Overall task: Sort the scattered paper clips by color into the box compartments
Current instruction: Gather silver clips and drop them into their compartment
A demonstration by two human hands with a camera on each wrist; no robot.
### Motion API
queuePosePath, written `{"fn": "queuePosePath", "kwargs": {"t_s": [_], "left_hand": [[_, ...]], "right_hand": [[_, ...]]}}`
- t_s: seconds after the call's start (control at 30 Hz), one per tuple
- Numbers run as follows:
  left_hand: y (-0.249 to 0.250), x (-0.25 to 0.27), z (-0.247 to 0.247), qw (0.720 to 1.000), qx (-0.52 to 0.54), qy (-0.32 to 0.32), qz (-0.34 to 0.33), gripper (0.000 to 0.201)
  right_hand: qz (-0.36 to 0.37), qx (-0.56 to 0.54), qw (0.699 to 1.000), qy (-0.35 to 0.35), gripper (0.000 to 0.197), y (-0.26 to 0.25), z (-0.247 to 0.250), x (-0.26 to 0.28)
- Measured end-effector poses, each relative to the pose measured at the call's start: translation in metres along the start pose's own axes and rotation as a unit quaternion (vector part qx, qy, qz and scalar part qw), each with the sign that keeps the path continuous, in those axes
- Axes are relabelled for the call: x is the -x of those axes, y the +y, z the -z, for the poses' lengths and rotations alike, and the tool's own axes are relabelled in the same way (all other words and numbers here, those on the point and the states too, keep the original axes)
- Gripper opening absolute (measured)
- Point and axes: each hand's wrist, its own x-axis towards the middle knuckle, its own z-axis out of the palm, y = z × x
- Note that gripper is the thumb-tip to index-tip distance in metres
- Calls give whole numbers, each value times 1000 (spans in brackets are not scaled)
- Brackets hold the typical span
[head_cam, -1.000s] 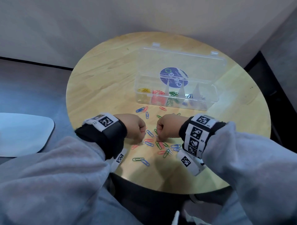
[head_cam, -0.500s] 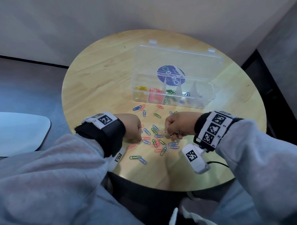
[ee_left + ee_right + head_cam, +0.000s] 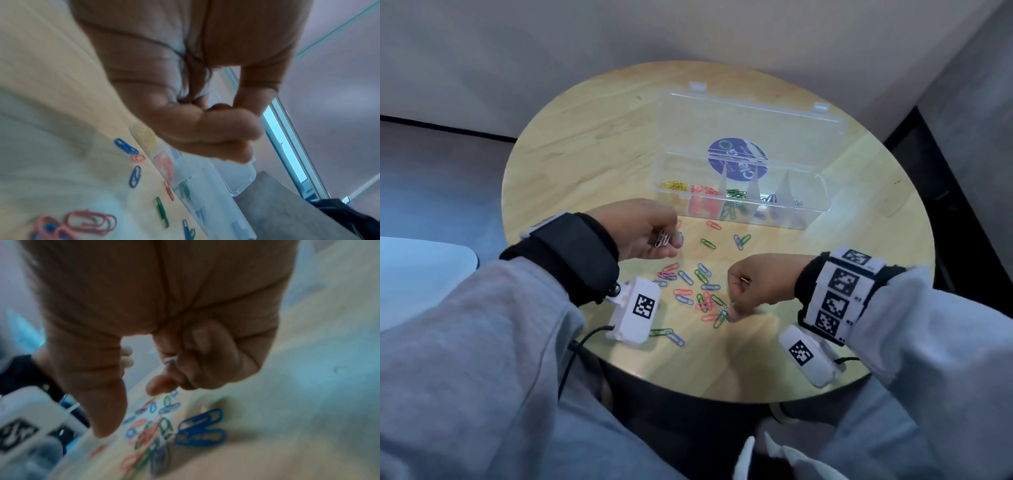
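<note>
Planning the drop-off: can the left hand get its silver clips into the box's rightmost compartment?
Probably yes: the left hand holds silver clips beside the box, whose lid stands open with nothing covering it.

My left hand [image 3: 645, 229] is just in front of the box [image 3: 743, 219]. Its open top is free. Loose clips [image 3: 697, 287] lie between my hands.

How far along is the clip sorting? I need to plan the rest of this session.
Partly done. The box already holds yellow, red, green and blue clips in separate compartments. The left hand holds silver clips; the right hand pinches another at the pile. Many red, blue and green clips remain on the table.
</note>
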Motion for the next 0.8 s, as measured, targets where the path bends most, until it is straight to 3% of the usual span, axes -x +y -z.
{"fn": "queuePosePath", "kwargs": {"t_s": [0.1, 0.27, 0.53, 0.8], "left_hand": [[1, 1, 2, 1000, 11, 1, 2, 15], [-1, -2, 1, 1000, -3, 17, -5, 32], [4, -2, 2, 999, 29, 35, -11, 28], [8, -6, -2, 998, 32, 43, -20, 29]], "right_hand": [[4, 71, 996, 60, 33, -5, -6, 3], [19, 147, 986, 81, 30, -10, -17, 1], [42, 181, 978, 97, 7, -13, -18, 0], [63, 160, 980, 102, 13, -12, -14, -13]]}}
